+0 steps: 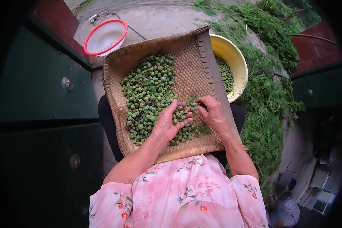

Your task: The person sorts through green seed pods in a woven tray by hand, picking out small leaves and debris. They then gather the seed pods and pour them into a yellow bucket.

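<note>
A woven winnowing basket (190, 57) rests across my lap, with a pile of small green seed cones (150, 89) heaped over its left and middle. Among the cones lie dark bits and some leafy green scraps. My left hand (167, 121) is turned palm up above the pile, fingers curved round a few cones. Just right of it, my right hand (213, 114) pinches a small green leafy sprig (192, 100) between thumb and fingertips. Another bit of greenery (202, 129) lies on the weave below my right hand.
Right of the basket stands a yellow basin (239, 72) part full of green cones. A white basin with a red rim (106, 37) sits at the far left. Cut leafy branches (266, 125) cover the ground on the right. Dark green doors (38, 79) stand at the left.
</note>
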Available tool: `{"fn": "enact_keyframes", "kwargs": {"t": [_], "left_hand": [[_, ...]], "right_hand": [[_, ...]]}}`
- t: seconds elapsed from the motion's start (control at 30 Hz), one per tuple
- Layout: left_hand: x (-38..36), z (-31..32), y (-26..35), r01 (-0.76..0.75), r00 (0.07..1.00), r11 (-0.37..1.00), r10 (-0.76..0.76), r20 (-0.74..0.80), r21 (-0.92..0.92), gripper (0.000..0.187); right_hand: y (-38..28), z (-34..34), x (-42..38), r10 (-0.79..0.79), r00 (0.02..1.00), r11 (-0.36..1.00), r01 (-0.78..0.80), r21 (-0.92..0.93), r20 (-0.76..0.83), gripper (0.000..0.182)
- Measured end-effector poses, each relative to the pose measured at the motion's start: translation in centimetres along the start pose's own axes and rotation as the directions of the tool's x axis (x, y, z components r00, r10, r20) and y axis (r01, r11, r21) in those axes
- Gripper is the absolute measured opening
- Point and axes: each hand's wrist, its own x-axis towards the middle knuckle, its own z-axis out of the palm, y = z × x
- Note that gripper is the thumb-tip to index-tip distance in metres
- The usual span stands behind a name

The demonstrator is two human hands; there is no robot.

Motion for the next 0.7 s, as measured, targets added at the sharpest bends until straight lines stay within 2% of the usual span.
{"fn": "enact_keyframes", "kwargs": {"t": [0.03, 0.13, 0.23, 0.27, 0.37, 0.47, 0.57, 0.67, 0.7], "left_hand": [[-0.1, 0.2, 0.0, 0.001, 1.000, 1.000, -0.001, -0.005, 0.008, 0.035], [-0.7, 1.4, -0.1, -0.066, 0.994, 0.998, 0.067, -0.084, 0.021, 0.037], [-0.5, 0.8, 0.1, -0.013, 1.000, 1.000, 0.014, -0.016, 0.019, 0.038], [-0.4, 0.7, 0.1, -0.006, 1.000, 1.000, 0.006, -0.030, 0.017, 0.037], [-0.4, 0.5, 0.0, -0.030, 0.999, 0.999, 0.031, -0.044, 0.028, 0.035], [-0.3, 0.5, -0.1, -0.033, 0.999, 0.999, 0.034, -0.036, 0.024, 0.033], [-0.5, 0.6, 0.0, -0.034, 0.998, 0.999, 0.035, -0.043, 0.021, 0.033], [-0.4, 0.4, -0.2, -0.048, 0.997, 0.998, 0.050, -0.053, 0.048, 0.033], [-0.3, 0.5, -0.2, -0.046, 0.998, 0.998, 0.049, -0.047, 0.049, 0.033]], "right_hand": [[-1.2, -0.3, 0.3, 0.025, 0.999, 0.996, -0.023, 0.083, -0.021, 0.021], [-5.0, -1.7, 1.1, 0.005, 0.971, 0.928, -0.094, 0.361, 0.239, 0.018], [-3.4, -1.6, 1.9, -0.003, 0.997, 0.947, -0.023, 0.322, 0.081, 0.017], [-1.6, -1.0, 2.0, -0.060, 0.998, 0.974, 0.060, 0.216, -0.005, 0.016], [1.9, 0.0, 1.7, -0.122, 0.990, 0.992, 0.122, -0.005, 0.067, 0.017], [2.5, 1.5, 1.1, -0.059, 0.992, 0.982, 0.078, -0.173, 0.110, 0.016], [2.7, 1.9, 1.1, -0.070, 0.994, 0.979, 0.084, -0.183, 0.079, 0.021], [2.9, 1.8, 0.9, 0.006, 0.999, 1.000, -0.007, -0.020, -0.053, 0.023], [1.8, 1.4, 1.1, 0.037, 0.998, 0.998, -0.033, 0.060, -0.052, 0.023]]}}
